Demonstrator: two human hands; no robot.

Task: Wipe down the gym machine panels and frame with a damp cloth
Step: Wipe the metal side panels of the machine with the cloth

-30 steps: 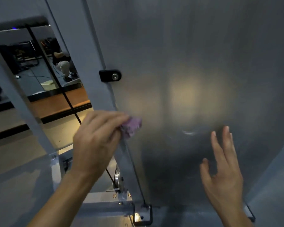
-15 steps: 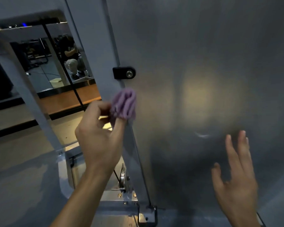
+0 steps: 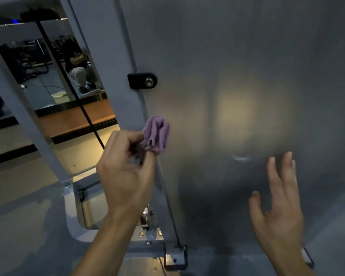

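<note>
Left hand [image 3: 126, 172] pinches a bunched purple cloth [image 3: 156, 133] between thumb and curled fingers. Cloth's long axis runs roughly vertical, free end pointing up, lower end tucked in the fingers. It sits at the seam between the slanted grey frame post [image 3: 116, 62] and the big grey panel [image 3: 247, 76], below the black bolt bracket [image 3: 142, 80]; contact with the metal can't be told. Right hand [image 3: 279, 212] is spread, fingers straight and pointing up, holding nothing, in front of the panel's lower part. Black cable [image 3: 84, 110] runs diagonally behind the post.
</note>
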